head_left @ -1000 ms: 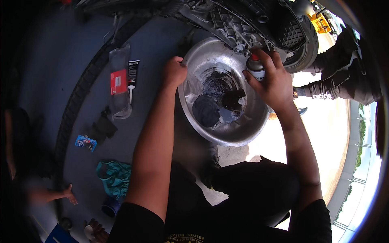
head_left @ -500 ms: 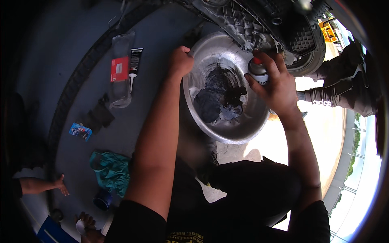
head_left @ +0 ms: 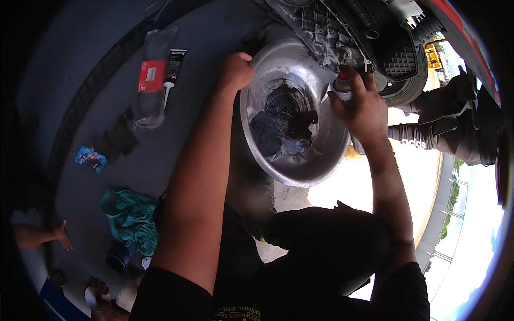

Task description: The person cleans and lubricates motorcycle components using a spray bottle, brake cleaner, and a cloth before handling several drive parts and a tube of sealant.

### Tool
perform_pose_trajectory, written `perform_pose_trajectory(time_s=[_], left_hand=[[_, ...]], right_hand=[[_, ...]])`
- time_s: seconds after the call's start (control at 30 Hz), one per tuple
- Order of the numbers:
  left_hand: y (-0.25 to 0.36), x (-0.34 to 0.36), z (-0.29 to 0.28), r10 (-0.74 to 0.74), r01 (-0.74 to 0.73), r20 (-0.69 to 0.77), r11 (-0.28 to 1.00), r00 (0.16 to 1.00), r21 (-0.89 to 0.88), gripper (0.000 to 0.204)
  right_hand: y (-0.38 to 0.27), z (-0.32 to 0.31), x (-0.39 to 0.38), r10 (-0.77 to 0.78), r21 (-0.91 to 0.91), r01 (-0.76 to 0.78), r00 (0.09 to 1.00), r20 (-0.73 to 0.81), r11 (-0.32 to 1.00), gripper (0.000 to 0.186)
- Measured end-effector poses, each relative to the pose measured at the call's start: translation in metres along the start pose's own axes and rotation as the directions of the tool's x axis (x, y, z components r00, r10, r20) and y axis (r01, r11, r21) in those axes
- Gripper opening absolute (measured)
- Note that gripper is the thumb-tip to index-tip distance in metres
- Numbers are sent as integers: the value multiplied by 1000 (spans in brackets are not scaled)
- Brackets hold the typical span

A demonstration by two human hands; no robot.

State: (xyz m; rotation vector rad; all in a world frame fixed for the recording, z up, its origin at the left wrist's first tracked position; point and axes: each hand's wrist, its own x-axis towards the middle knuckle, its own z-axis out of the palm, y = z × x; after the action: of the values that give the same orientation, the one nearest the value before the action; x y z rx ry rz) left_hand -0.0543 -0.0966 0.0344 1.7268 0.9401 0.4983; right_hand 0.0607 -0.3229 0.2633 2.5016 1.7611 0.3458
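Observation:
My left hand (head_left: 235, 70) is closed on the left rim of a round metal basin (head_left: 331, 136). Black oily liquid (head_left: 286, 99) coats the basin's bottom, where a dark, wet cloth-like lump (head_left: 265, 131) lies. In my right hand (head_left: 367, 112) is a spray can (head_left: 342, 90) with a red top, held upright over the basin's right side. My index finger rests at the can's top; whether spray comes out cannot be seen. Just beyond the can is the greasy metal casing (head_left: 326, 37) of a vehicle's engine, overhanging the basin's far edge.
On the grey floor to the left lie a plastic packet with a red label (head_left: 151, 77), a black tube with a white nozzle (head_left: 174, 69), a small blue pouch (head_left: 91, 159) and a teal cloth (head_left: 131, 219). Another person's hands (head_left: 63, 235) show lower left. Someone's dark-clothed legs (head_left: 444, 125) are at right.
The view has shifted slightly, so the floor items appear further left. My left hand still grips the basin and my right hand still holds the spray can near the engine casing.

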Motion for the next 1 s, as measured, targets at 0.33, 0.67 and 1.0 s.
perform_pose_trajectory(time_s=[0.33, 0.67, 1.0], left_hand=[[5, -4, 0, -12, 12, 14, 1000, 1000, -24, 28], [0, -1, -1, 16, -13, 39, 996, 999, -86, 30], [7, -6, -5, 10, -5, 50, 995, 999, -102, 29]], right_hand=[[8, 5, -10, 35, -29, -40, 985, -172, 999, 63], [26, 13, -24, 125, 2, -128, 968, -219, 992, 63], [28, 23, -27, 107, -50, -123, 963, -249, 991, 61]])
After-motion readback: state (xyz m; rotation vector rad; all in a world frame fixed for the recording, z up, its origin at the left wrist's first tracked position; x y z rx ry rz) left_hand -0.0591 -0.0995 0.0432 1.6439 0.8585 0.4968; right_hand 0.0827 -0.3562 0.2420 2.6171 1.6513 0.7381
